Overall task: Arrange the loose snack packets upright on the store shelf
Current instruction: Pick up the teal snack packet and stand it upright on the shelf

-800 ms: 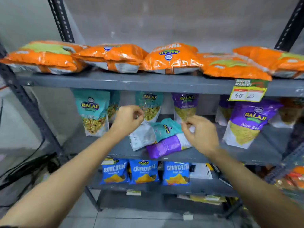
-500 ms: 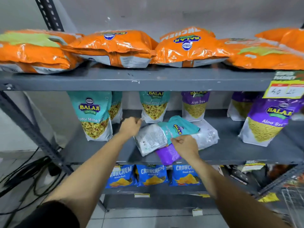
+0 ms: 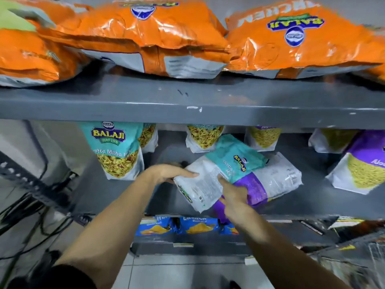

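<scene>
A pile of loose packets lies flat in the middle of the grey middle shelf [image 3: 312, 203]. On top is a teal packet [image 3: 235, 157], lying face up at an angle. Its white lower end [image 3: 200, 188] is gripped between my left hand [image 3: 166, 174] on its left edge and my right hand [image 3: 233, 195] at its front right. Under it lie a purple packet [image 3: 254, 188] and a white-backed packet [image 3: 281, 178]. Upright teal packets [image 3: 116, 151] and purple packets [image 3: 358, 163] stand along the back and sides of the shelf.
Large orange bags [image 3: 156, 36] lie on the top shelf [image 3: 187, 101] just overhead. Blue Crunchem packets [image 3: 195, 226] stand on the shelf below. Black cables [image 3: 25, 222] trail on the floor at the left. A wire basket [image 3: 358, 261] sits at the lower right.
The camera has come much closer to the shelf. My left hand has moved right onto the top packet's edge, and my right hand has shifted onto its front; both now grip it.
</scene>
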Action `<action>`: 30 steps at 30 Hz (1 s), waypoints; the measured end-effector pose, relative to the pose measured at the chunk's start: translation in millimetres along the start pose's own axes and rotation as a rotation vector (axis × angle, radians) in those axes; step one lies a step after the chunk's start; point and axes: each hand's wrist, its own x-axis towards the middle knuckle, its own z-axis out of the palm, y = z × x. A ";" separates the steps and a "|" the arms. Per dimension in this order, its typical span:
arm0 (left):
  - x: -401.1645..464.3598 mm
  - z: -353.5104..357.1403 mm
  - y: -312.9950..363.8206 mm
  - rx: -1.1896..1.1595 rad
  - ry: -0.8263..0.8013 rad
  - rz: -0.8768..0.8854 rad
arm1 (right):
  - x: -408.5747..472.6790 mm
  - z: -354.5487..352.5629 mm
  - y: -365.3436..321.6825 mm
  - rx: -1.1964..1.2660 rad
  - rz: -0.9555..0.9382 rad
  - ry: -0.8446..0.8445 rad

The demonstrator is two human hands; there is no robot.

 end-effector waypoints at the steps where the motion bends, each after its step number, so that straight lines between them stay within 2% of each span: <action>1: -2.9 3.2 -3.0 0.001 0.051 0.028 | -8.8 0.3 -8.0 0.049 0.016 -0.031; 5: -16.6 18.5 -25.1 -0.059 0.206 0.189 | -27.9 -11.0 -20.5 0.115 0.065 -0.143; 8: -28.9 32.4 -38.1 -0.234 0.293 0.274 | -49.4 -21.4 -31.6 0.131 -0.109 -0.228; 12: -34.7 39.2 -38.2 -0.301 0.474 0.414 | -63.3 -13.4 -58.8 0.052 -0.393 -0.412; 16: -22.6 37.8 -38.6 -0.367 0.635 0.434 | -52.1 6.0 -68.6 -0.017 -0.520 -0.487; 20: -7.5 38.8 -53.5 -0.279 0.678 0.402 | -33.8 15.5 -49.2 -0.074 -0.538 -0.517; 24: -3.5 40.3 -71.8 -0.219 0.622 0.388 | -19.4 14.8 -31.9 -0.095 -0.484 -0.562; 27: -2.4 36.9 -80.7 -0.077 0.764 0.383 | -5.1 13.3 -34.2 -0.032 -0.399 -0.585; 29: -5.2 36.4 -81.2 -0.121 0.857 0.367 | 0.9 9.5 -39.4 0.030 -0.285 -0.616; 30: -6.9 37.0 -79.7 -0.151 0.849 0.360 | 3.9 8.5 -41.1 0.037 -0.233 -0.637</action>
